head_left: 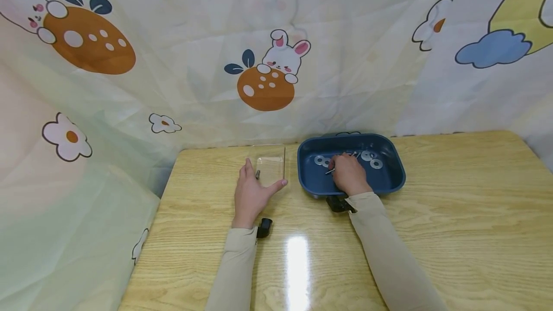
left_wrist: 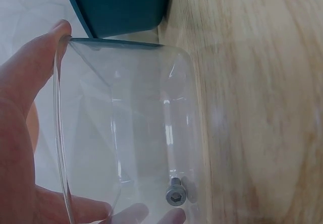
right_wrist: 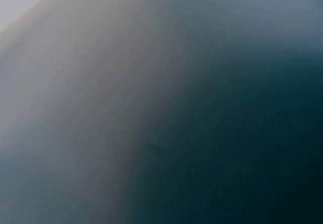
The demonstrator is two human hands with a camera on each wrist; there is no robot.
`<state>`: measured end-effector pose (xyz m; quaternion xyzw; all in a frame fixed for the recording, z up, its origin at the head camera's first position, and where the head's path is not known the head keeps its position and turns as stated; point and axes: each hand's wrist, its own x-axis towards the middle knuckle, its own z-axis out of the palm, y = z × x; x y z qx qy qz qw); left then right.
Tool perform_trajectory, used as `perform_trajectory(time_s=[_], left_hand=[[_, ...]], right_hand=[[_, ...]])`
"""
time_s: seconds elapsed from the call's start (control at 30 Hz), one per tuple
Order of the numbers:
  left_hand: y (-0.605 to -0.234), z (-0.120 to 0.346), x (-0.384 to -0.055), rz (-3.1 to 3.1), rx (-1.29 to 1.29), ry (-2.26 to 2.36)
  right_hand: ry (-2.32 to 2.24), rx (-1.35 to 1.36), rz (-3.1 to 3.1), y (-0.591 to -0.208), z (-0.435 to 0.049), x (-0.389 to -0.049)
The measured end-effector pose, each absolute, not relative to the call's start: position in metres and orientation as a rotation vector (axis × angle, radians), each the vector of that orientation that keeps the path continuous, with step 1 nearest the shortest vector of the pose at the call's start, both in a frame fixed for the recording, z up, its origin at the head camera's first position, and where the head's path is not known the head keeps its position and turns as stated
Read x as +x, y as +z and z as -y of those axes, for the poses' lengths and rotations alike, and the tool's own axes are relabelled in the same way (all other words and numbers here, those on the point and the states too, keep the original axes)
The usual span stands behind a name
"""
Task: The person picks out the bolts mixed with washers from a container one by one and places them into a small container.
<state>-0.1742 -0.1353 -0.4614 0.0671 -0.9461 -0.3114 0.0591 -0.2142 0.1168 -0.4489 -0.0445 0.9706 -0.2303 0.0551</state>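
My left hand [head_left: 251, 199] spans the near end of a clear plastic box [left_wrist: 144, 123], its thumb at the rim on one side and its fingers round the other. Inside the box lies a hex socket bolt [left_wrist: 176, 194]. My right hand [head_left: 348, 173] reaches down into a blue tray [head_left: 306, 182], fingertips hidden beneath it. A thin metal bolt [head_left: 330, 171] shows at the left of those fingers; I cannot tell whether they pinch it. Flat washers [head_left: 376, 163] lie on the tray floor on both sides of the hand. The right wrist view is only a dark blur.
Box and tray stand side by side at the back of a wooden table [head_left: 458, 224], the tray to the right. Directly behind them hangs a printed cloth [head_left: 354, 61]. More small metal pieces [head_left: 355, 154] lie near the tray's far wall.
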Motion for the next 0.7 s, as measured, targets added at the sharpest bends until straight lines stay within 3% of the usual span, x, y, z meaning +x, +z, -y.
perform_trajectory(time_s=[0.7], left_hand=[[-0.4612, 0.1352, -0.1741, 2.852, 0.181, -0.928]], right_hand=[[-0.781, -0.129, -3.105, -0.4479, -0.1127, -0.2107]])
